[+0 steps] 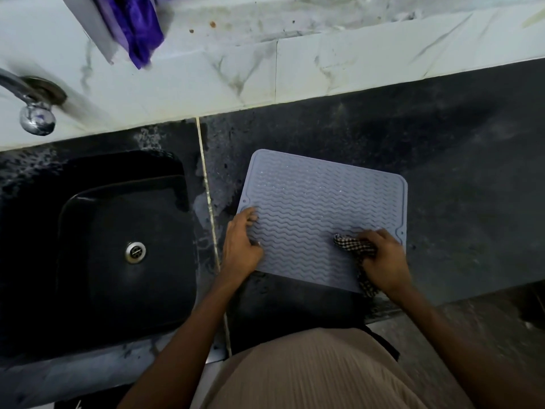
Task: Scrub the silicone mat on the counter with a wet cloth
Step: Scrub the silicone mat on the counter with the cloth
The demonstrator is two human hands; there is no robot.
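Right hand [383,259] clenching cloth [352,245] on mat [318,202], left hand [240,240] flat

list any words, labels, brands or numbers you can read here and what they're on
None: no readable text in this view.
The mat shows only wavy ridges, no brand.
The cloth under the right hand has a check pattern only.
The tap, sink and purple bag carry no visible markings.

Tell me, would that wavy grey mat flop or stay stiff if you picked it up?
Probably floppy: the mat looks thin and lies flat on the counter. It may slide when scrubbed, since the left hand presses its edge while the right hand rubs the cloth. Likely light.
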